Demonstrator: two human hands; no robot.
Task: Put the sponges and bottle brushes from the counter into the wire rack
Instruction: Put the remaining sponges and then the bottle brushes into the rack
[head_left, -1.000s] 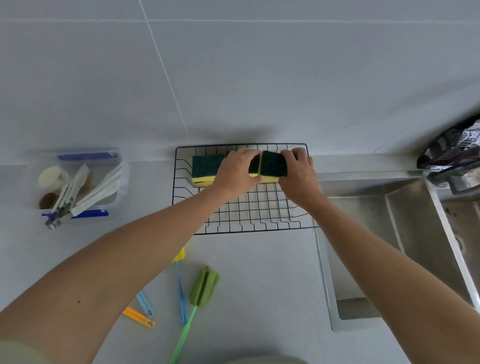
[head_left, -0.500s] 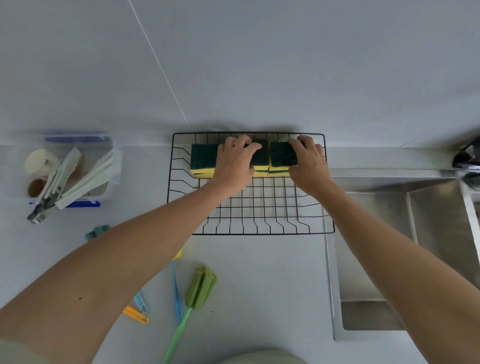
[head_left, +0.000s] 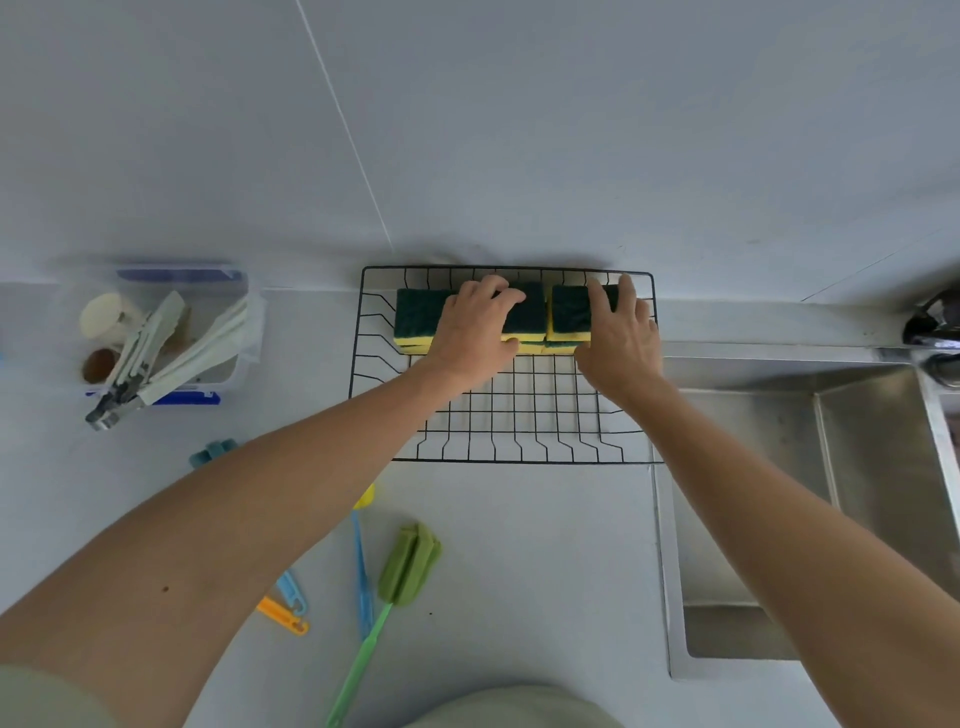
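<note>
Green-and-yellow sponges (head_left: 418, 317) lined up along far edge of wire rack (head_left: 519, 415). Left hand (head_left: 475, 332) curled over left sponges, gripping; right hand (head_left: 618, 338) curled over right sponge (head_left: 571, 314). Green bottle brush (head_left: 408, 564) on counter (head_left: 519, 571), near side of left forearm.

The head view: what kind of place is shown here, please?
Most likely a home kitchen counter. A stainless steel sink with a faucet is set into the counter, a black wire rack beside it holds green and yellow sponges, and a green bottle brush lies nearby.
</note>
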